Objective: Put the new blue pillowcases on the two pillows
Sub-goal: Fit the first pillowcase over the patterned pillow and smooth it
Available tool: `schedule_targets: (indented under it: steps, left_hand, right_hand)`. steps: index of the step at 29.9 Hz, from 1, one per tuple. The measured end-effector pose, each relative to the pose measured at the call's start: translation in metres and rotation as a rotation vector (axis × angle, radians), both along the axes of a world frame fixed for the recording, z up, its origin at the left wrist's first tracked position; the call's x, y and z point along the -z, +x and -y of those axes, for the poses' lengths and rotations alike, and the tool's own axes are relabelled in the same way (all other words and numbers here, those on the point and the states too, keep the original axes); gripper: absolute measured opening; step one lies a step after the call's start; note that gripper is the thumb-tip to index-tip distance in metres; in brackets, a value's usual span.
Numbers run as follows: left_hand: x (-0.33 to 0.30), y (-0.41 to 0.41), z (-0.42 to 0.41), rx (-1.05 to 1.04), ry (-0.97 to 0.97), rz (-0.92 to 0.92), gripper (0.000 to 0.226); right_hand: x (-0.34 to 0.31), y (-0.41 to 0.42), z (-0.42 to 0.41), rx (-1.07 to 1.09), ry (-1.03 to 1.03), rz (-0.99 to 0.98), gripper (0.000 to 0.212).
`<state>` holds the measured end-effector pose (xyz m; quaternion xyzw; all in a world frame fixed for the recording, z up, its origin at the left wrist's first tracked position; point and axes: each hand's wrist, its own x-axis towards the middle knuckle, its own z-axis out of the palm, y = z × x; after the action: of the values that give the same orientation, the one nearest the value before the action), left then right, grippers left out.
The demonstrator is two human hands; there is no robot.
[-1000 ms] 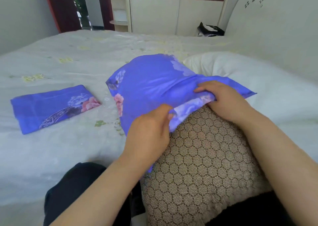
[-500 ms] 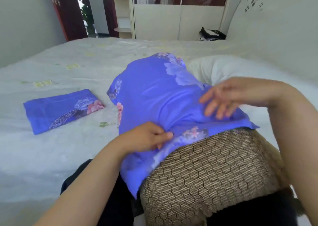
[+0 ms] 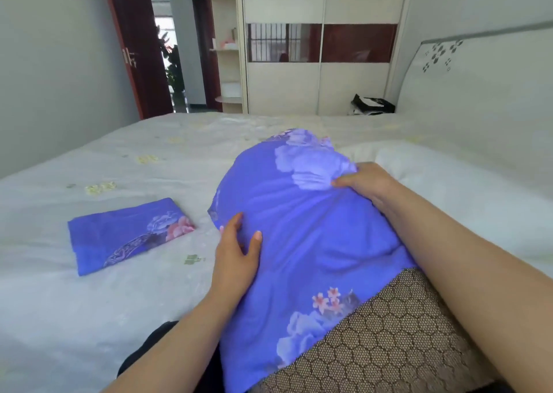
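A blue flowered pillowcase (image 3: pixel 302 231) covers most of a pillow with a brown honeycomb cover (image 3: pixel 389 344), whose near end still sticks out at the bottom. My left hand (image 3: pixel 236 255) lies flat against the pillowcase's left side with its fingers straight. My right hand (image 3: pixel 368 183) grips bunched fabric near the pillowcase's far right corner. A second blue pillowcase (image 3: pixel 125 234) lies folded on the bed to the left. A white pillow (image 3: pixel 449 189) rests to the right, against the headboard.
The bed's pale sheet (image 3: pixel 89 303) spreads all around. A white headboard (image 3: pixel 478 87) stands at the right, a wardrobe (image 3: pixel 320 87) behind the bed, and a black bag (image 3: pixel 371 105) beside it. An open red door (image 3: pixel 131 48) is at the far left.
The pillowcase has been drawn further down over the honeycomb pillow. My left hand let go of the hem and now lies flat on the side. My right hand moved up and took hold of fabric.
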<state>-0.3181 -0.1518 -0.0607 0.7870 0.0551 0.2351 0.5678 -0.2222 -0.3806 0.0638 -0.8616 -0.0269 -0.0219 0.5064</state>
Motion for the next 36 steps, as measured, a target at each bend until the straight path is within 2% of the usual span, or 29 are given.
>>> schedule_targets:
  steps: [2,4,5,7,9,10,13,15,17,19,21,25,26,28,30,31,32,33,34,35,36]
  left_hand:
    - [-0.007,0.005,0.002,0.079,-0.128,0.001,0.057]
    - [-0.016,0.011,0.0,0.193,-0.208,-0.031,0.066]
    - [-0.021,0.014,-0.001,0.193,-0.176,-0.036,0.071]
    - [-0.035,0.016,-0.005,-0.006,0.04,0.078,0.081]
    - [-0.054,0.013,-0.015,-0.266,0.242,0.319,0.084]
    - [-0.065,0.01,-0.025,-0.395,0.344,0.445,0.083]
    - [-0.087,0.005,-0.053,-0.598,0.739,0.735,0.072]
    - [-0.085,0.0,-0.056,-0.545,0.998,0.769,0.062]
    - [-0.077,-0.009,-0.037,-0.437,1.164,0.728,0.051]
    - [-0.072,-0.021,-0.019,-0.344,1.255,0.597,0.043]
    - [-0.082,-0.029,-0.01,-0.324,1.264,0.455,0.044]
    - [-0.133,-0.033,-0.016,-0.486,1.247,0.205,0.059]
    - [-0.152,-0.033,-0.02,-0.446,1.219,0.069,0.059]
    - [-0.177,-0.027,-0.036,-0.184,1.096,-0.235,0.054]
    - [-0.189,-0.017,-0.058,0.231,0.737,-0.484,0.046]
    - [-0.185,-0.011,-0.069,0.372,0.602,-0.56,0.04]
    - [-0.175,-0.003,-0.079,0.424,0.557,-0.594,0.036]
    - [-0.16,0.007,-0.088,0.381,0.604,-0.605,0.038]
    - [-0.142,0.015,-0.094,0.282,0.687,-0.602,0.046]
    - [-0.124,0.022,-0.098,0.176,0.777,-0.583,0.058]
    - [-0.107,0.026,-0.102,0.103,0.775,-0.592,0.071]
  right_hand:
    - [-0.042,-0.011,-0.026,0.0,-0.243,0.33,0.019]
    - [-0.08,-0.022,-0.054,-0.023,-0.692,0.642,0.009]
    - [-0.095,-0.026,-0.065,-0.049,-0.876,0.796,0.006]
    - [-0.116,-0.026,-0.083,-0.133,-1.087,1.21,0.015]
    - [-0.127,-0.02,-0.09,-0.195,-1.138,1.645,0.017]
    - [-0.128,-0.015,-0.09,-0.175,-1.148,1.791,0.018]
    - [-0.109,0.006,-0.088,-0.105,-1.142,1.942,0.026]
    - [-0.066,0.02,-0.078,-0.151,-1.195,1.88,0.024]
    - [-0.022,0.028,-0.063,-0.212,-1.281,1.671,0.019]
    - [0.012,0.027,-0.055,-0.191,-1.249,1.4,0.016]
    - [0.027,0.023,-0.055,-0.172,-1.137,1.185,0.016]
    - [0.039,0.006,-0.046,-0.176,-0.917,0.979,0.025]
    - [0.04,0.001,-0.041,-0.184,-0.906,0.909,0.027]
    - [0.041,-0.006,-0.027,-0.191,-0.951,0.77,0.023]
    - [0.047,-0.014,-0.015,-0.162,-1.039,0.787,0.024]
    - [0.054,-0.018,-0.01,-0.116,-1.1,0.82,0.023]
    - [0.06,-0.024,-0.008,-0.067,-1.165,0.825,0.017]
    - [0.064,-0.03,-0.006,0.003,-1.205,0.841,0.014]
    - [0.063,-0.037,-0.005,0.047,-1.257,0.752,0.014]
    - [0.057,-0.047,-0.006,0.075,-1.299,0.605,0.014]
    - [0.052,-0.056,-0.008,0.058,-1.311,0.421,0.017]
